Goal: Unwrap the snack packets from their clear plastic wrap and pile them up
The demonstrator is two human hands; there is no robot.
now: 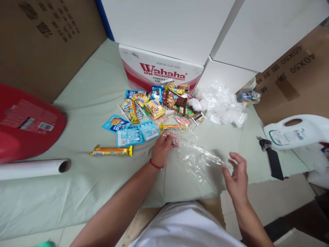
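place: storeroom-like packing corner, home or shop cannot be told | boxes: white boxes point(164, 25) stacked behind, brown carton point(290, 82) at one side, large brown box point(51, 44) at the other | cloth-covered table point(87, 181): loose snack packs point(154, 107), crumpled clear plastic point(222, 103) | household bits: white jug point(303, 128), keys point(263, 144) | floor point(275, 195): pale tiles
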